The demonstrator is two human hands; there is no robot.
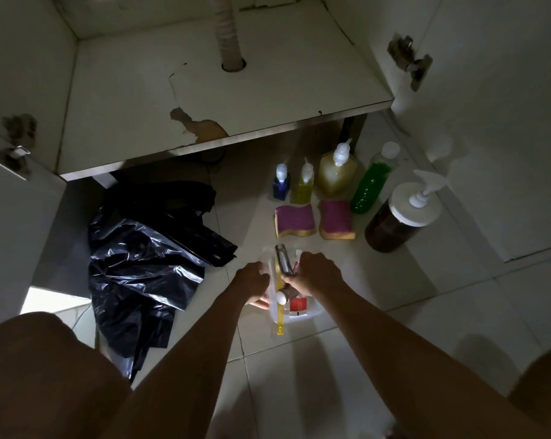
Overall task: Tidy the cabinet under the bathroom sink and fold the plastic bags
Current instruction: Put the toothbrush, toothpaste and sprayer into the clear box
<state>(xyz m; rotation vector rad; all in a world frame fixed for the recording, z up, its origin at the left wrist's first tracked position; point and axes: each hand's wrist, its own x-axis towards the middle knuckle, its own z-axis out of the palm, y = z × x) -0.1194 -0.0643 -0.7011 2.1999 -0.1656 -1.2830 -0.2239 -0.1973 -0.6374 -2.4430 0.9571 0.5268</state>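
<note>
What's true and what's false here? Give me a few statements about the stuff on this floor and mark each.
Two sponges lie side by side on the floor. True.
The black bags are inside the cabinet. False: they lie on the floor in front of it.
The green bottle has a red cap. False: its cap is white.
The right hand grips a silver tube over the clear box. True.
The left hand holds the box's edge. True.

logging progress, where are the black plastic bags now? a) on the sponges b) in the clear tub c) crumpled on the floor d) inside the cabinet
c: the black plastic bags lie crumpled on the floor tiles, left of the sponges, outside the cabinet
</note>
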